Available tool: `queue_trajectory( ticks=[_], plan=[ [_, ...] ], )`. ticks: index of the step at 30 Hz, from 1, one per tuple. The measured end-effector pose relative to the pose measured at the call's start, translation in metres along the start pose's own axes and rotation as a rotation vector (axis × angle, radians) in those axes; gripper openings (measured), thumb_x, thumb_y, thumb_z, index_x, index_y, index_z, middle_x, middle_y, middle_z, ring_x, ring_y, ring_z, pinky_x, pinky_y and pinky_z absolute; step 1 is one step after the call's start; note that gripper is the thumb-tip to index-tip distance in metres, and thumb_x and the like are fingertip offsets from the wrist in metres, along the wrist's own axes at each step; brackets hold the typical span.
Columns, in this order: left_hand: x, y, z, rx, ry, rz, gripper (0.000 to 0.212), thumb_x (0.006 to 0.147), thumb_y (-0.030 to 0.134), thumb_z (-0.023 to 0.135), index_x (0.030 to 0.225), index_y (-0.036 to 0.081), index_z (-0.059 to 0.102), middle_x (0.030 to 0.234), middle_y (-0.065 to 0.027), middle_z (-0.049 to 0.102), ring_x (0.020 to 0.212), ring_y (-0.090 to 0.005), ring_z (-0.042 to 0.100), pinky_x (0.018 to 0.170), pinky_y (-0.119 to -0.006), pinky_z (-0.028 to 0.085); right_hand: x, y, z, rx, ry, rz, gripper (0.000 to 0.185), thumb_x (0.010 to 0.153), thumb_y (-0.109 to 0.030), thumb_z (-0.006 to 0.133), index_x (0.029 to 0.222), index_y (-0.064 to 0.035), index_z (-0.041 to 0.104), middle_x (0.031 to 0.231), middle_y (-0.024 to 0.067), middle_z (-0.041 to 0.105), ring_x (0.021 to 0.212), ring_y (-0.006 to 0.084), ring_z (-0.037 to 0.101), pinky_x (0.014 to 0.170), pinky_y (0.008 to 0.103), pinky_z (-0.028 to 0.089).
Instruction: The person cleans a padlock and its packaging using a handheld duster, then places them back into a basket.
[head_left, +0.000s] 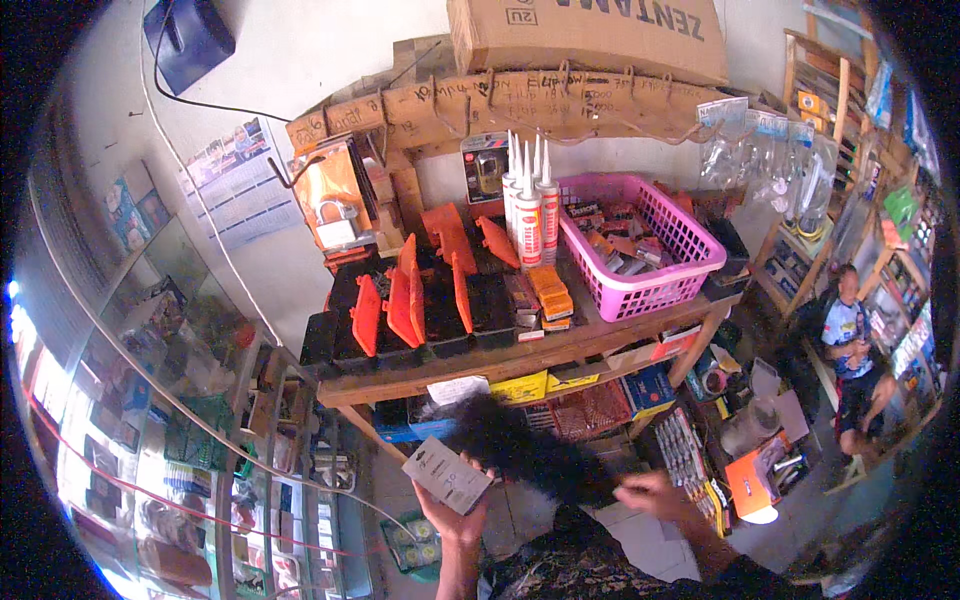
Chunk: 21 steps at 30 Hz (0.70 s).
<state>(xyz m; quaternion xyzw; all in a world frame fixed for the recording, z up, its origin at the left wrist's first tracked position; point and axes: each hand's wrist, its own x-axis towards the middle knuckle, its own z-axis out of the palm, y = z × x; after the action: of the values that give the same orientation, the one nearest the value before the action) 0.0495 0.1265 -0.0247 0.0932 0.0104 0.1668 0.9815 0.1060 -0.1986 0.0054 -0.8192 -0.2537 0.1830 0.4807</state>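
Note:
My left hand (452, 517) holds up a flat grey card or pack (448, 475) that bears writing, its face turned to the camera. To the right, my right hand (651, 493) grips the near end of a black fluffy duster (525, 446). The duster's fluffy part reaches up and left, beside the pack and in front of the bench's lower shelf; its handle is hidden. Above both hands stands a wooden bench (450, 375) with orange-lidded black bins (405, 300), white sealant tubes (529, 217), small orange boxes (550, 292) and a pink plastic basket (652, 281) of small packs.
A packaged padlock (335, 225) hangs at the bench's back left. A glass display case (172, 420) with goods stands left. A large cardboard box (589, 37) lies on top. Packs and an orange box (752, 487) lie low at right. A person (847, 330) sits farther right.

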Motion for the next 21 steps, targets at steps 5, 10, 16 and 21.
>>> queue_trajectory(
  ticks=[5,10,16,21],
  plan=[
    [-0.003,0.008,-0.006,0.065,0.217,0.053,0.068,0.085,0.069,0.045,0.123,0.013,0.05,0.107,-0.0141,0.057,0.094,-0.0307,0.055,0.085,-0.056,0.043,-0.002,-0.038,-0.1,0.521,0.482,0.059,0.05,0.09,-0.013,0.061,0.135,-0.007,0.042,0.072,-0.0046,0.051,0.057,0.0042,0.046,0.048,0.0196,0.036],
    [0.0,0.03,-0.034,0.068,0.116,-0.069,0.073,0.082,0.072,0.046,0.122,0.011,0.05,0.097,-0.0101,0.058,0.087,-0.0284,0.056,0.077,-0.052,0.046,0.07,-0.087,-0.177,0.312,0.405,-0.146,0.07,0.09,-0.016,0.062,0.149,-0.0146,0.024,0.097,0.0022,0.062,0.063,0.0059,0.05,0.056,0.0209,0.046],
    [0.006,0.036,-0.033,0.13,0.215,-0.153,0.056,0.089,0.063,0.046,0.108,0.011,0.055,0.09,-0.0063,0.059,0.08,-0.027,0.056,0.072,-0.047,0.045,0.193,-0.06,-0.281,-0.332,0.538,-0.338,0.063,0.089,-0.015,0.062,0.145,-0.0092,0.033,0.095,0.0041,0.063,0.067,0.0084,0.051,0.058,0.0229,0.046],
    [0.023,0.042,-0.035,0.345,0.067,-0.136,0.034,0.096,0.045,0.047,0.107,0.013,0.051,0.097,-0.0022,0.06,0.081,-0.021,0.057,0.072,-0.041,0.048,0.232,-0.069,-0.303,-0.972,0.45,-0.054,0.061,0.083,-0.019,0.068,0.136,-0.0026,0.043,0.112,0.0202,0.062,0.103,0.031,0.06,0.091,0.0388,0.046]
  ],
)
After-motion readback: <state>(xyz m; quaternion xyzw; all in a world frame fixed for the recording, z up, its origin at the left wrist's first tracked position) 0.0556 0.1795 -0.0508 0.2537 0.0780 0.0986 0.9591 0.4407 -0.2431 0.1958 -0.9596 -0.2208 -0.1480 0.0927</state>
